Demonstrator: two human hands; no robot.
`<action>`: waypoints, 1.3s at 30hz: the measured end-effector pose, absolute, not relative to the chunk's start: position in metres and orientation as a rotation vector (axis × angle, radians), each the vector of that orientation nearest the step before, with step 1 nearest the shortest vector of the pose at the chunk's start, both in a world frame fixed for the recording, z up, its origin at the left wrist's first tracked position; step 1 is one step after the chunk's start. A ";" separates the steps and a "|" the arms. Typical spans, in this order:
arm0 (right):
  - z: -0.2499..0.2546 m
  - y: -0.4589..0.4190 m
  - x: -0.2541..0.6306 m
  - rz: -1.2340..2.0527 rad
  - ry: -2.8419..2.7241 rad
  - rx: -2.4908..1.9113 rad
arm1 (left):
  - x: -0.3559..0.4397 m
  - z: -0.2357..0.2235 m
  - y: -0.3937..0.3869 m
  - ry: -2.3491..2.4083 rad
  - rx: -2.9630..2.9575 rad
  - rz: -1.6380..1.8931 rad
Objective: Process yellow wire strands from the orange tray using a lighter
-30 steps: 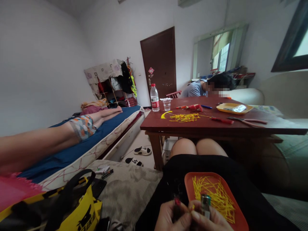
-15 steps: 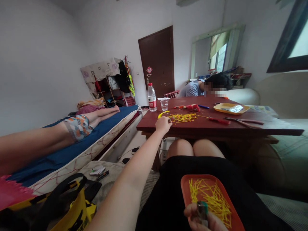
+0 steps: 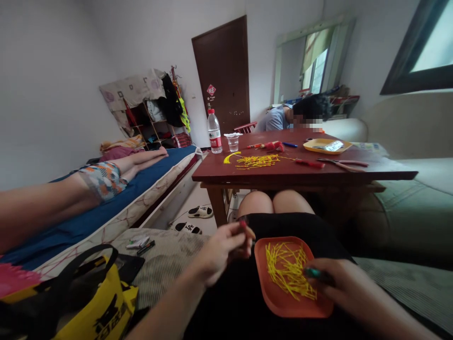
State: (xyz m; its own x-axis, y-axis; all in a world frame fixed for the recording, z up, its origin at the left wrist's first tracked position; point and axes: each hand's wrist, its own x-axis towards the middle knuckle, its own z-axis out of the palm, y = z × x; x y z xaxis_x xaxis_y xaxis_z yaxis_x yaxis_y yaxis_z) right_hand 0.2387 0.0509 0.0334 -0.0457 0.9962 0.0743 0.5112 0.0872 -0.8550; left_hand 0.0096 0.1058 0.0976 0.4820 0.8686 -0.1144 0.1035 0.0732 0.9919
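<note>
Since the earlier frame, the left hand (image 3: 226, 245) had come back from the tabletop (image 3: 283, 172) to the lap, and I noted the view had tipped down slightly. That hand was closed, fingers pinched on a small item with a red tip; I could not make out what the item was. It sat just left of the orange tray (image 3: 272, 293), which rested on the lap over black cloth.

Yellow strips (image 3: 286, 271) lay heaped in the tray. The right hand (image 3: 339, 285) rested over the tray's right edge, closed on a lighter (image 3: 313, 272), of which only the green end showed at the fingertips, touching the strips.

On the tabletop, well apart from both hands, I recorded a second pile of yellow strips (image 3: 255, 161), a bottle (image 3: 214, 132), a clear cup (image 3: 233, 141), red-handled pliers (image 3: 341, 163) and a yellow dish (image 3: 325, 146). Another person (image 3: 283, 118) sat bent over at its far side.

To the left, someone lay on a bed (image 3: 106, 208) with a blue sheet. A yellow and black bag (image 3: 99, 307) stood at the lower left, and slippers (image 3: 200, 212) lay on the floor near the table leg.
</note>
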 end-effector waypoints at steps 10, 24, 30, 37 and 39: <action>0.007 0.050 0.194 0.622 -2.007 -1.782 | 0.001 0.039 0.050 0.817 0.819 0.816; 0.008 0.061 0.214 1.475 -1.264 -1.398 | 0.010 0.035 0.040 0.885 0.707 0.770; 0.022 0.043 0.196 1.649 -0.901 -1.187 | 0.014 0.023 0.040 0.761 0.756 0.758; 0.015 0.044 0.189 1.362 -0.881 -1.280 | 0.031 0.026 0.043 0.906 0.883 0.798; 0.014 0.046 0.192 1.313 -0.872 -1.295 | 0.038 0.029 0.045 0.928 0.894 0.789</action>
